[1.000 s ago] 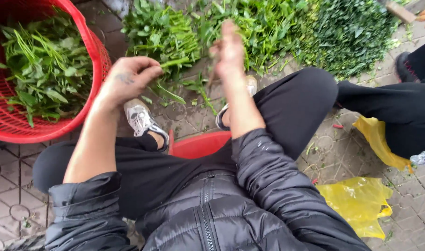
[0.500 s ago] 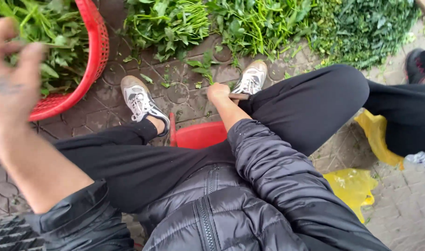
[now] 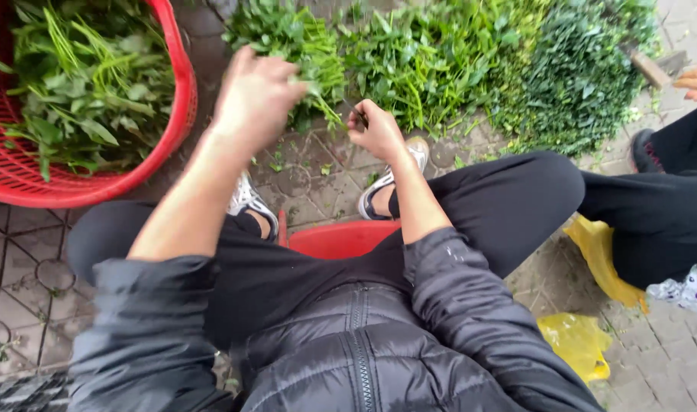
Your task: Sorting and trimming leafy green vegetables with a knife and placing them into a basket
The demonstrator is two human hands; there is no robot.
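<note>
My left hand (image 3: pixel 257 95) is closed around a bunch of green leafy stems (image 3: pixel 318 84), held above the paved ground in front of my knees. My right hand (image 3: pixel 375 130) is closed just to the right of it, pinching the lower end of the same stems. A long pile of leafy greens (image 3: pixel 455 61) lies on the ground beyond both hands. A red plastic basket (image 3: pixel 177 99) with sorted greens stands at the far left. I sit on a low red stool (image 3: pixel 341 238).
Another person sits at the right: a dark trouser leg (image 3: pixel 653 206), a shoe (image 3: pixel 644 149) and a hand (image 3: pixel 695 82) near the top right edge. Yellow plastic bags (image 3: pixel 581 343) lie on the paving at the lower right.
My left hand has come back from the basket side to the middle and now holds stems. My right hand has lifted from beside my shoe up to meet it.
</note>
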